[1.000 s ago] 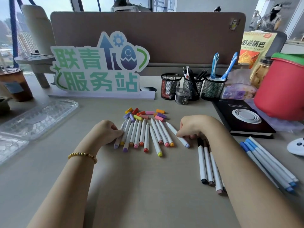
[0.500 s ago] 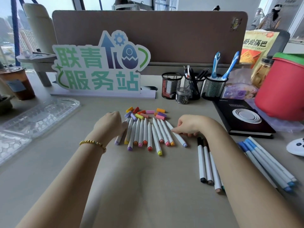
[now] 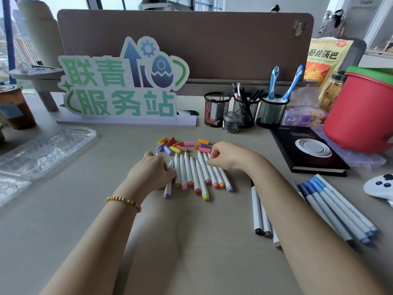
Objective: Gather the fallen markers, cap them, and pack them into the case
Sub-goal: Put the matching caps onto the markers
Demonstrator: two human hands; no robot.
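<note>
Both hands work at a row of uncapped markers on the desk.

The left hand (image 3: 152,172) has its fingers (image 3: 170,171) curled against the left end of the row of markers (image 3: 195,177), pinching the outermost purple-ended marker (image 3: 168,184), while the right hand (image 3: 225,156) curls its fingers (image 3: 209,161) down onto the far tips at the row's right side; whether they actually clamp one marker I cannot tell. The markers lie side by side, white barrels touching, coloured ends toward the person. Just beyond the row sits a scatter of loose caps (image 3: 185,144). Well to the left of the row lies the clear plastic case (image 3: 45,149), open on the desk (image 3: 191,252). Right of the row lie dark-ended markers (image 3: 258,211), and farther right a bundle of blue markers (image 3: 338,211).
</note>
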